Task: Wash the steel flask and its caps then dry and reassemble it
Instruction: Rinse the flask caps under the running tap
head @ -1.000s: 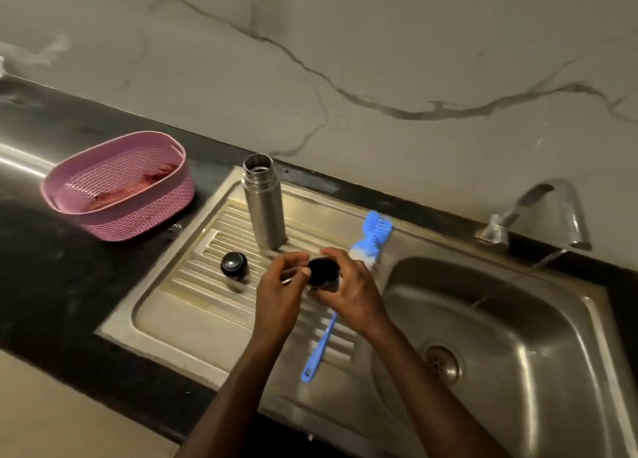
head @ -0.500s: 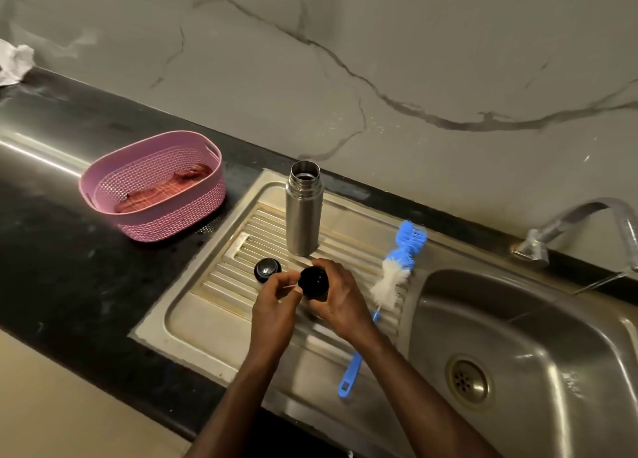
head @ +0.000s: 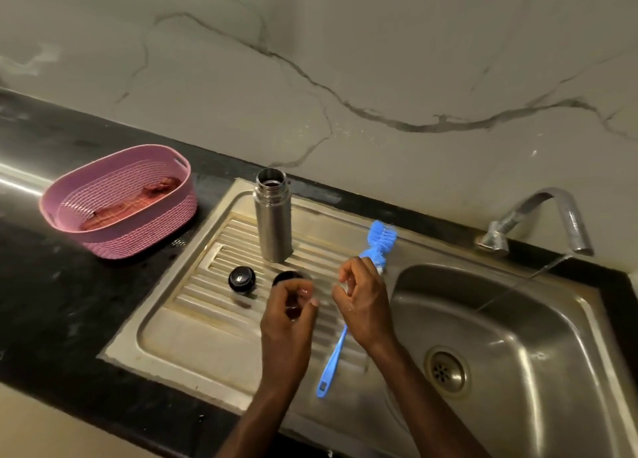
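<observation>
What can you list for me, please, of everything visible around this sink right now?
steel flask: 1, silver, upright and uncapped on the drainboard
caps: 2, black, one left on the drainboard, one by the left fingers
bottle brush: 1, blue, lying on the drainboard
basket: 1, pink, on the black counter, holding a reddish cloth
tap: 1, steel, over the basin
left hand: fingers curled
right hand: fingers curled

Flask (head: 273, 216) behind caps (head: 241, 279) — on drainboard (head: 193, 336)
</observation>
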